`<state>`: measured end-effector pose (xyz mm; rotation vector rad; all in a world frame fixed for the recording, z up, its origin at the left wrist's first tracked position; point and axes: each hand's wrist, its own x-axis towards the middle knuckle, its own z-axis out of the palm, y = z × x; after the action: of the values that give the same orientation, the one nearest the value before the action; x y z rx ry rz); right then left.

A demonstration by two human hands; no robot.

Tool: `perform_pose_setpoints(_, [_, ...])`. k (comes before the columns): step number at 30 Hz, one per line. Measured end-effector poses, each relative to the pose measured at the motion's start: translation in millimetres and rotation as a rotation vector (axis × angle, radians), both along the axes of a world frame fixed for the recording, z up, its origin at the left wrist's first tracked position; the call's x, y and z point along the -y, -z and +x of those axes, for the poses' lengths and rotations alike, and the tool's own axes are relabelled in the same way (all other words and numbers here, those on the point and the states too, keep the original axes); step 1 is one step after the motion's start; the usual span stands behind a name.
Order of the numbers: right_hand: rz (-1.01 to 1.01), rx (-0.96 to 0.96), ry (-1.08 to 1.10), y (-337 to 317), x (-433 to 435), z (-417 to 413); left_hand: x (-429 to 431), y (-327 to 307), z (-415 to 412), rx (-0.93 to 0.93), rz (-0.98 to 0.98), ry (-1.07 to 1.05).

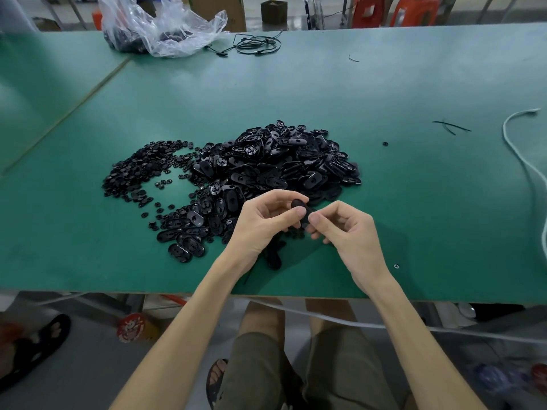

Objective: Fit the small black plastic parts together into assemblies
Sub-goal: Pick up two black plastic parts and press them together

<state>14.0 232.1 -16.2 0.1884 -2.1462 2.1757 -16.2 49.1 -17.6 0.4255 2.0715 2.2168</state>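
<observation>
Pinching one black part (301, 209) from both sides, the hands meet in the middle of the view, over the near half of the green table (429, 208). The left hand (260, 223) has thumb and forefinger curled round the part's upper end. The right hand (346, 229) nips the lower end w/ thumb and fingertips, other fingers folded in. The part is held off the table btwn the two thumbs. It may be two pieces pressed together, but the fingers cover most of it, so can't say.

Just beyond the hands lies the heap of oval parts (281, 161), its near edge almost under the left hand's fingers. More ovals trail down to the left of that hand, and a few dark pieces (272, 257) sit on the table below the left wrist. Left of the heap and touching it is a flatter spread of small round parts (136, 173). One stray round piece (385, 143) lies well apart to the right.

At the far edge are a clear plastic bag (165, 31) w/ dark parts inside and a tangle of thin black cable (257, 44) beside it. A white cord (521, 161) runs along the right side, w/ thin black strips (451, 125) near it.
</observation>
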Motion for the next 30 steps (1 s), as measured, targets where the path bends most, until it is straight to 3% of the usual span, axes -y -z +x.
perform_pose_setpoints(9, [0.031, -0.009, 0.044, 1.9, -0.7, -1.0, -1.8, 0.0, 1.4, 0.011, 0.066, -0.039])
perform_pose_setpoints(13, [-0.045, -0.012, 0.103, 3.3, -2.2, -1.8, -3.9, 2.3, 1.7, -0.011, 0.046, 0.012])
perform_pose_setpoints(30, [-0.009, -0.003, 0.089, 5.2, -3.9, -2.0, -3.8, 1.1, 2.3, -0.031, -0.039, 0.017])
